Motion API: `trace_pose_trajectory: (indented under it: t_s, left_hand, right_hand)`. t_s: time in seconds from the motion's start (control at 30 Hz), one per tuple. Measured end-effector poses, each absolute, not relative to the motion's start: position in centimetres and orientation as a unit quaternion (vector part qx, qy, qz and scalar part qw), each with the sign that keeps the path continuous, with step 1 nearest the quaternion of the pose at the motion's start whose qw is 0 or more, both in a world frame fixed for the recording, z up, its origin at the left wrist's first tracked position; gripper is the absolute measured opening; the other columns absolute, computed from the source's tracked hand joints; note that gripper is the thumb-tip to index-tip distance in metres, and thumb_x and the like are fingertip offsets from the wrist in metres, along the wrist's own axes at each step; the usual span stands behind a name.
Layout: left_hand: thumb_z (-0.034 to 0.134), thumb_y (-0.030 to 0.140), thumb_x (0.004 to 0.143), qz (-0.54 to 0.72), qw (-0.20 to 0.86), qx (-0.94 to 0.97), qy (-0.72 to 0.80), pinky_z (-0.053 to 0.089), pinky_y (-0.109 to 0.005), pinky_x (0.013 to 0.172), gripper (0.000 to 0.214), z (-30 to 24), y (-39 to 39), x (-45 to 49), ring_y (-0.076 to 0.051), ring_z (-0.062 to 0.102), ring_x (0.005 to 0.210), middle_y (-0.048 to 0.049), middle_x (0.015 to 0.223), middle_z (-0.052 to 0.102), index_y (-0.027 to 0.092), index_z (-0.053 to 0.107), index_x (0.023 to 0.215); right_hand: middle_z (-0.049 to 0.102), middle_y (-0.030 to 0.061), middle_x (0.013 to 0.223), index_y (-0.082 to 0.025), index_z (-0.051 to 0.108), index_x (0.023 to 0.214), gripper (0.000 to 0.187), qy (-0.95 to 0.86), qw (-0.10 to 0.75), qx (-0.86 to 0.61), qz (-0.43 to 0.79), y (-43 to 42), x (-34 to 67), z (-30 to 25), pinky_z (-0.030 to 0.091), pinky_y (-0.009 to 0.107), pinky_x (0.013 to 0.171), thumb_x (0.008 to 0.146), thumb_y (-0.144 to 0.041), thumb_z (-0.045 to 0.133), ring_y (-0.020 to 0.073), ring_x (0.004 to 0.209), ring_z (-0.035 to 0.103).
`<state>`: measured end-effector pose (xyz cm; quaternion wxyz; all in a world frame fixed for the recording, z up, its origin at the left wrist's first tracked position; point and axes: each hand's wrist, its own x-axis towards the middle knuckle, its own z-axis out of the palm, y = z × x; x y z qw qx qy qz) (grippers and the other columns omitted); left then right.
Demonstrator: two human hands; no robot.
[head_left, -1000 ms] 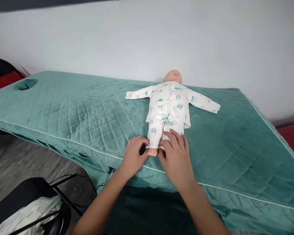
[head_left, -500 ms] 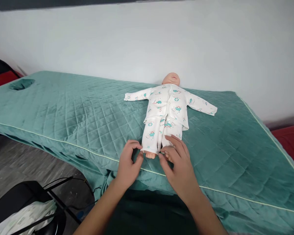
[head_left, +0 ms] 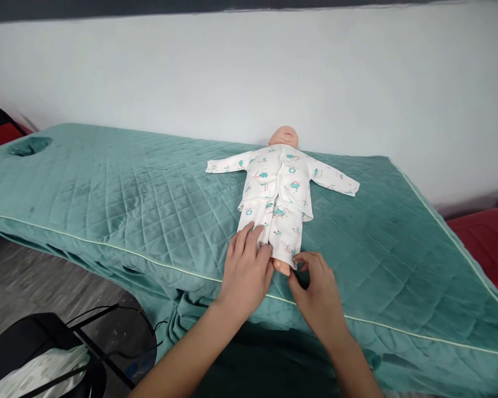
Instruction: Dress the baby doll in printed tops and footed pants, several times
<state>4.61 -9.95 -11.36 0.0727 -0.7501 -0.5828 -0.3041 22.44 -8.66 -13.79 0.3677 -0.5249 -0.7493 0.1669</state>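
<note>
The doll (head_left: 276,179) lies with one foot (head_left: 281,266) between left hand (head_left: 247,271) and right hand (head_left: 318,293).

likely a treatment room: the quilted bed (head_left: 157,204) has a face hole (head_left: 30,146).

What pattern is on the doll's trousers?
The trousers are white with scattered, mostly teal prints, best seen in the head view.

"How does the cover (head_left: 166,193) look?"
"Quilted cloth, plush, with a soft sheen (velvety, really)."
"And the doll (head_left: 284,136)?"
"Smooth plastic or rubber, faintly glossy; its clothes (head_left: 265,185) are matt cloth."
"The wall (head_left: 191,72)?"
"Smooth and matt."
</note>
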Motion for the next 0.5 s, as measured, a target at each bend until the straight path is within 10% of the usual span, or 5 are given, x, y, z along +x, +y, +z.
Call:
trace_pose_trajectory:
  t_s: [0.5]
  left_hand:
    - [0.057,0.010,0.093,-0.404,-0.001,-0.743,-0.533,0.044,-0.054,0.116,0.016,-12.2,-12.4,3.5,-0.031,0.043,0.144,-0.0147,0.145,0.052,0.018,0.061,0.106]
  right_hand:
    - [0.056,0.0011,0.093,-0.024,0.057,0.100,0.006,-0.753,0.381,-0.485,0.227,-9.7,23.4,-12.9,0.044,0.033,0.075,0.097,-0.019,0.058,0.0167,0.081,0.055]
